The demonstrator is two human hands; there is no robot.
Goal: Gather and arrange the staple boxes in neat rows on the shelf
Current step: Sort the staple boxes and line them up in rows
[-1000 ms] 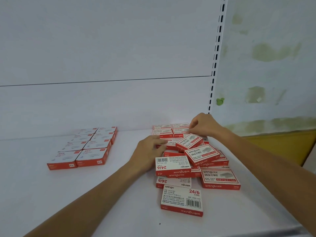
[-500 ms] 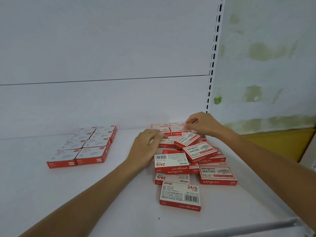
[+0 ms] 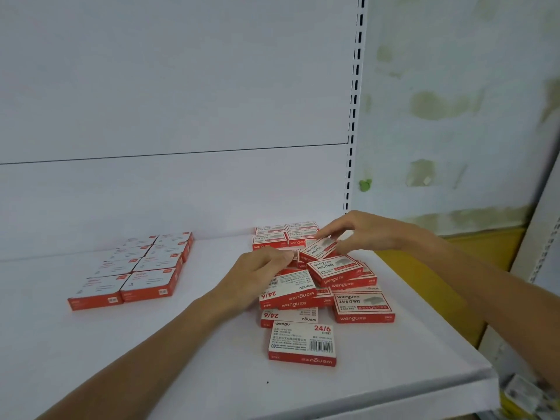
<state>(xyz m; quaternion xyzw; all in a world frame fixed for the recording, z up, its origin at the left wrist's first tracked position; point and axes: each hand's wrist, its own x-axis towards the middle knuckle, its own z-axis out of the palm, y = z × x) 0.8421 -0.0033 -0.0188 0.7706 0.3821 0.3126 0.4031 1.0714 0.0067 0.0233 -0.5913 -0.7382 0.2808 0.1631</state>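
Observation:
A loose pile of red-and-white staple boxes [image 3: 333, 274] lies at the right of the white shelf [image 3: 181, 359]. Behind it, a few boxes stand in short neat rows [image 3: 272, 236] by the back panel. One box [image 3: 301, 342] lies alone in front. My right hand [image 3: 360, 231] reaches in from the right and pinches a tilted box [image 3: 318, 248] on top of the pile. My left hand [image 3: 257, 274] rests on the pile's left side, fingers curled against a partly hidden box [image 3: 291, 255]; its grip is hidden.
A tidy block of similar boxes [image 3: 136, 268] sits in two rows at the left of the shelf. The slotted upright [image 3: 353, 116] marks the shelf's right end, and the front edge [image 3: 394, 401] runs below. A yellow-and-white wall lies beyond.
My right hand has drawn back from the rear rows and now holds the tilted top box. My left hand stays on the pile, with its fingers shifted towards that box.

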